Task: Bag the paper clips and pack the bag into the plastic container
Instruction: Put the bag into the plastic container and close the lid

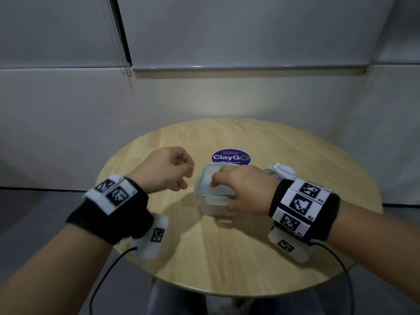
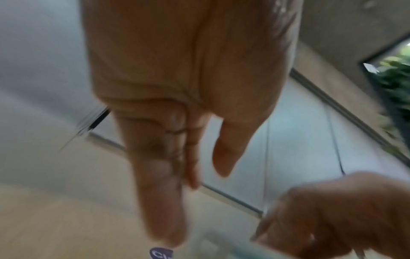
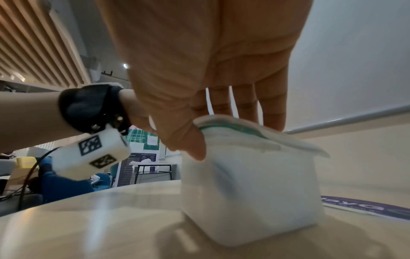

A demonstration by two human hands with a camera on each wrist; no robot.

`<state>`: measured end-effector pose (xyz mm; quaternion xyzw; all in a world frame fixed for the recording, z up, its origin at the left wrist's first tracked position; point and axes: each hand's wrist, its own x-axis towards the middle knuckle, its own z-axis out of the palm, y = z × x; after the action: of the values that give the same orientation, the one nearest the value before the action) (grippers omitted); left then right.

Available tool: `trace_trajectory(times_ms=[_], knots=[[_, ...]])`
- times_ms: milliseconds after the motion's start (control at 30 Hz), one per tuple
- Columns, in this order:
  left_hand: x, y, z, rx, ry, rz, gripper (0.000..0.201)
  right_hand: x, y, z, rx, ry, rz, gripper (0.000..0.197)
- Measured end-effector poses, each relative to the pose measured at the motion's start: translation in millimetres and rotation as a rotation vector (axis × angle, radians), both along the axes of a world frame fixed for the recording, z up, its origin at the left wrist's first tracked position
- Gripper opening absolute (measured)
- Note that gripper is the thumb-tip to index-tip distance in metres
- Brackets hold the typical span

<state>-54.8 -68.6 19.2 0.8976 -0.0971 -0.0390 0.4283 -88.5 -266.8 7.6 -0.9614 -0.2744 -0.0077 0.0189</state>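
A frosted plastic container [image 1: 216, 198] with a green-sealed lid [image 3: 233, 124] is at the middle of the round table. My right hand [image 1: 221, 194] grips it from above, with the fingers over the lid and the thumb [image 3: 197, 150] on its near wall. The container [image 3: 250, 192] is blurred and looks slightly raised over its shadow. My left hand [image 1: 181, 178] hovers just left of it, loosely curled and holding nothing; its fingers [image 2: 164, 201] look fairly straight in the left wrist view. A clear bag [image 1: 280, 170] with small coloured things lies behind my right wrist, partly hidden.
The wooden table [image 1: 227, 258] has a purple round ClayGo sticker [image 1: 230, 157] behind the container. A white wall stands close behind the table's far edge. Cables hang from both wristbands over the near edge.
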Motion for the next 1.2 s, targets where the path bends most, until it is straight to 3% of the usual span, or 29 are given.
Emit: trace_trajectory(times_ms=[133,267,400,533,733,867,1000,1033,1133,1200], knots=[[22.9,-7.0,-7.3,-0.056,0.401,-0.021,0.035,1.4,-5.9,-0.1,0.019,0.04,0.02,0.057],[28.1,-15.6,-12.3,-0.195,0.54,-0.038,0.035,-3.2,-18.4,-0.9,0.108,0.178,0.027,0.08],[31.6,-17.5,-17.0,-0.355,0.651,0.001,0.036,5.8,-28.5,-6.1,0.373,0.261,-0.071,0.056],[36.7,-18.3,-20.9,-0.34,0.648,0.009,0.024,14.0,-34.8,-11.3,0.532,0.326,-0.266,0.059],[37.7,-25.2,-31.0,-0.349,0.69,-0.003,0.028,30.8,-39.4,-18.4,0.727,0.536,-0.458,0.092],[38.5,-26.8,-32.7,-0.363,0.687,-0.004,0.03,36.3,-39.6,-21.9,0.669,0.634,-0.445,0.121],[37.7,-30.3,-29.0,-0.343,0.663,-0.017,0.016,31.8,-43.8,-12.7,0.487,0.648,-0.393,0.107],[38.0,-31.8,-29.0,-0.333,0.648,-0.006,0.017,30.9,-43.5,-11.7,0.493,0.667,-0.382,0.111],[39.4,-33.3,-26.7,-0.136,0.477,0.068,0.03,31.6,-37.7,-13.7,0.602,0.658,-0.43,0.134],[39.2,-32.6,-22.1,0.039,0.36,0.099,0.038,33.3,-34.9,-14.7,0.695,0.645,-0.472,0.118]])
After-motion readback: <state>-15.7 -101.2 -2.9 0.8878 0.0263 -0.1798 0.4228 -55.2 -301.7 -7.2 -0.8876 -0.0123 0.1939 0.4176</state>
